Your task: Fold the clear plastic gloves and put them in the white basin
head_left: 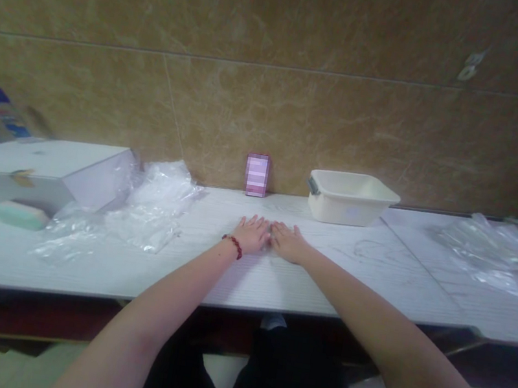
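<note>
My left hand (252, 235) lies palm down on the pale wood-grain table (207, 271), its fingers stretched out, with a dark red bead bracelet (234, 246) at the wrist. Beside it, my right hand (287, 242) rests flat too, fingers pointing inward and forward. The two hands meet or nearly meet at the thumbs and fingertips; neither holds anything that I can see. Beyond them a phone (256, 175) with a blurred, pinkish screen leans upright against the wall. To the right of it stands a cream plastic bin (347, 209) with a grey handle.
On the left are a white box (47, 164), crumpled clear plastic bags (154, 203) and a pale green sponge-like block (20, 214). More clear plastic (486, 246) lies at the right. A brown tiled wall (273, 104) borders the table's back.
</note>
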Demonstrator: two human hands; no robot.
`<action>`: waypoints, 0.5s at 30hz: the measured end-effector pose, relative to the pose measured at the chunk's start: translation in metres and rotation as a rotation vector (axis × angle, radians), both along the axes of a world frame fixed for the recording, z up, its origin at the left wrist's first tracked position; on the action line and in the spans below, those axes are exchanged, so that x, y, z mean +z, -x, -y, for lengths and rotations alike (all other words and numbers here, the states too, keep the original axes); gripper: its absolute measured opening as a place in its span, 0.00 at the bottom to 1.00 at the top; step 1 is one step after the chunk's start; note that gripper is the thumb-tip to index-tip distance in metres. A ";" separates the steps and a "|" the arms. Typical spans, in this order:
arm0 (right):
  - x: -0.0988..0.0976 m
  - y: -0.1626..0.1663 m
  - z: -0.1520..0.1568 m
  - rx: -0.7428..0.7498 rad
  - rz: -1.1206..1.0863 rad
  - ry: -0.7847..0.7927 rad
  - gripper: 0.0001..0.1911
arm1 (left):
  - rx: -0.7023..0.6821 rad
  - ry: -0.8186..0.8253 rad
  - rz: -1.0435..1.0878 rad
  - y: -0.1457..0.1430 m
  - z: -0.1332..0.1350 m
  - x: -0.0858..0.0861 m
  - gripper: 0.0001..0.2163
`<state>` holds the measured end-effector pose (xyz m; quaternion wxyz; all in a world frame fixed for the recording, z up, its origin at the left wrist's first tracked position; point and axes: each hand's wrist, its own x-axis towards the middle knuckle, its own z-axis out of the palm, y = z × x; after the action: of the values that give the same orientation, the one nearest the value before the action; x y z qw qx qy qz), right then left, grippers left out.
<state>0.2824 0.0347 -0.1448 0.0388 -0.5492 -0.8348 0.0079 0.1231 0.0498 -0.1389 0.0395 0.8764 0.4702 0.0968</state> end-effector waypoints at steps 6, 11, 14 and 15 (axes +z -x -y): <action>-0.001 -0.002 0.002 -0.011 0.005 0.010 0.28 | 0.072 0.030 -0.029 0.015 -0.009 -0.009 0.34; 0.001 -0.011 0.003 -0.048 0.000 0.017 0.34 | 0.073 0.019 -0.092 0.036 -0.009 -0.007 0.40; 0.009 -0.024 0.006 -0.020 0.003 0.033 0.37 | 0.130 0.012 -0.121 0.038 -0.007 -0.002 0.41; 0.013 -0.030 0.008 0.010 -0.005 0.028 0.35 | 0.140 0.001 -0.118 0.037 -0.005 0.000 0.40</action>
<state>0.3120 0.0268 -0.1320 0.0328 -0.5455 -0.8372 0.0211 0.0865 0.0546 -0.1387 0.0054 0.8455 0.5319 0.0473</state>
